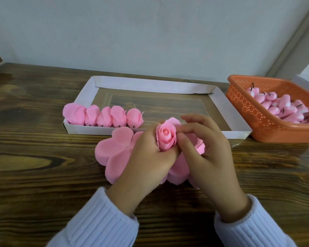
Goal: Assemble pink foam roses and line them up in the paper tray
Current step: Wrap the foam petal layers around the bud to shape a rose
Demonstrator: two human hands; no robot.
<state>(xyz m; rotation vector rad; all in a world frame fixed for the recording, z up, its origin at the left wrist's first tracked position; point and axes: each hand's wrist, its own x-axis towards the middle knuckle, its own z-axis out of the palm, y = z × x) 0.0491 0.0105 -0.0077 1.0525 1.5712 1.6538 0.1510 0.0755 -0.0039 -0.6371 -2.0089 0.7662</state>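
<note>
Though blurred, seemingly soft spiral rose [166, 137]

Wooden table [34, 139] bears paper tray [150, 85], orange basket [248, 107], pink petal stack [112, 150]

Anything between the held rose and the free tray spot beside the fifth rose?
Nothing visible blocks it; only the low near wall of the paper tray lies between the rose and that spot.

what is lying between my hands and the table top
A loose pile of pink foam petal sheets lies on the table, under the left hand and right hand, which hold the rose. The head view shows it.
</note>
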